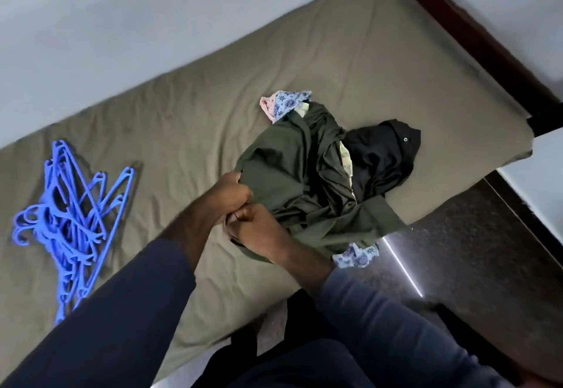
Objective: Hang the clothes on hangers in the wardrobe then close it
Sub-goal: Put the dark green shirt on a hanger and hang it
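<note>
green garment (289, 174): soft, limp; take it by the shoulders
your left hand (233, 197): gripping its edge
your right hand (259, 231): gripping the same edge

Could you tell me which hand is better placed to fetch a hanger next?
Left, probably: the left hand lies nearer the blue hangers, with nothing between; the right hand, farther off, can hold the green garment.
</note>
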Demonstrator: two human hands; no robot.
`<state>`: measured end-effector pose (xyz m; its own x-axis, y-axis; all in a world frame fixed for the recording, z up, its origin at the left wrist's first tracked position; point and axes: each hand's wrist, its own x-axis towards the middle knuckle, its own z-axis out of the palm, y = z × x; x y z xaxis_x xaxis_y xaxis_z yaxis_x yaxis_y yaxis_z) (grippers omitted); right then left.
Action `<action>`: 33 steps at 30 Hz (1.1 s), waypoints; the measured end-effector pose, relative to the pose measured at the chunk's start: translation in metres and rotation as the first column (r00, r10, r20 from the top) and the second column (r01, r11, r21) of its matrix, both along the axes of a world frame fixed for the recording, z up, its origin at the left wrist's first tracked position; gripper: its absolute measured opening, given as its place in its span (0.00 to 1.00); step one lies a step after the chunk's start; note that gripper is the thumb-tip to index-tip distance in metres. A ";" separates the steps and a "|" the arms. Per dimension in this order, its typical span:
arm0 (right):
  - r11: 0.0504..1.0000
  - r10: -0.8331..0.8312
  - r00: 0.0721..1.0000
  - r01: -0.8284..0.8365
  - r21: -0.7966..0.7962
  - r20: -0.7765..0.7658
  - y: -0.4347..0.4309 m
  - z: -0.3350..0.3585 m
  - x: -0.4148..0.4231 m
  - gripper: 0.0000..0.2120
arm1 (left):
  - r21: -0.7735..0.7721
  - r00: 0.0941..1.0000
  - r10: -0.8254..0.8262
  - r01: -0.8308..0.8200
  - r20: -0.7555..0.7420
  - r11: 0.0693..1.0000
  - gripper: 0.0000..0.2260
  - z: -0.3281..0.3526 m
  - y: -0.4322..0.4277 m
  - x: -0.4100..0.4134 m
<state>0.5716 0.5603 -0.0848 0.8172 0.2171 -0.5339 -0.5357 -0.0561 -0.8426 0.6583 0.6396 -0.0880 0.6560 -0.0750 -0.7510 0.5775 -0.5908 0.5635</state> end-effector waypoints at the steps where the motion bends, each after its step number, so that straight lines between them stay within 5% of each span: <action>1: 0.999 -0.015 1.000 0.015 -0.042 0.005 0.004 0.000 -0.008 0.12 | 0.027 0.997 -0.013 0.011 0.078 1.000 0.12 0.002 0.005 -0.005; 3: 0.992 -0.086 0.996 0.087 -0.091 0.017 0.006 0.002 -0.020 0.06 | 0.002 0.982 0.040 -0.041 0.185 0.999 0.12 0.012 0.010 -0.011; 6: 0.939 -0.327 0.943 0.332 -0.089 0.064 0.012 0.017 -0.032 0.11 | -0.053 0.953 0.089 -0.077 0.291 0.996 0.13 0.034 0.031 -0.012; 10: 0.687 -0.664 0.721 0.693 -0.217 0.200 0.001 0.003 -0.033 0.12 | -0.074 0.929 -0.005 0.034 0.369 0.997 0.17 0.077 0.068 -0.009; 13: 0.721 -0.413 0.860 0.509 -0.470 0.298 0.007 0.003 -0.034 0.39 | -0.244 0.951 -0.099 0.175 0.293 0.954 0.19 0.121 0.101 -0.014; 14: 0.714 -0.298 0.896 0.437 -0.546 0.328 0.016 0.003 -0.033 0.40 | -0.314 0.956 -0.119 0.203 0.267 0.927 0.20 0.137 0.114 -0.019; 17: 0.643 -0.008 0.883 0.363 -0.674 0.469 0.049 0.025 -0.025 0.16 | -0.446 0.960 -0.128 0.230 0.247 0.865 0.21 0.170 0.149 -0.026; 18: 0.657 -0.001 0.861 0.384 -0.649 0.509 0.058 0.028 -0.019 0.09 | -0.428 0.955 -0.118 0.231 0.273 0.874 0.18 0.178 0.159 -0.027; 20: 0.733 -0.095 0.870 0.390 -0.557 0.484 0.079 0.051 -0.013 0.12 | -0.303 0.918 -0.094 0.222 0.386 0.927 0.09 0.193 0.184 -0.029; 24: 0.928 -0.149 0.904 0.267 -0.258 0.401 0.115 0.090 -0.013 0.06 | -0.139 0.847 -0.021 0.112 0.532 0.984 0.07 0.199 0.219 -0.027; 28: 0.985 0.152 0.886 -0.100 -0.138 0.438 0.162 0.111 -0.032 0.27 | -0.099 0.800 -0.068 0.157 0.597 0.983 0.06 0.210 0.218 -0.031; 31: 0.940 0.014 0.835 0.177 -0.293 0.550 0.180 0.111 -0.028 0.11 | -0.089 0.701 -0.006 0.099 0.713 0.991 0.06 0.214 0.214 -0.036; 33: 0.910 -0.147 0.854 0.315 -0.270 0.500 0.178 0.120 -0.022 0.10 | -0.087 0.627 0.068 -0.001 0.776 0.996 0.10 0.211 0.219 -0.040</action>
<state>0.5493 0.7381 0.0355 0.9875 -0.1296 -0.0896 -0.1250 -0.2986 -0.9461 0.6180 0.8584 0.1231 0.9964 -0.0704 0.0465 -0.0764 -0.5191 0.8513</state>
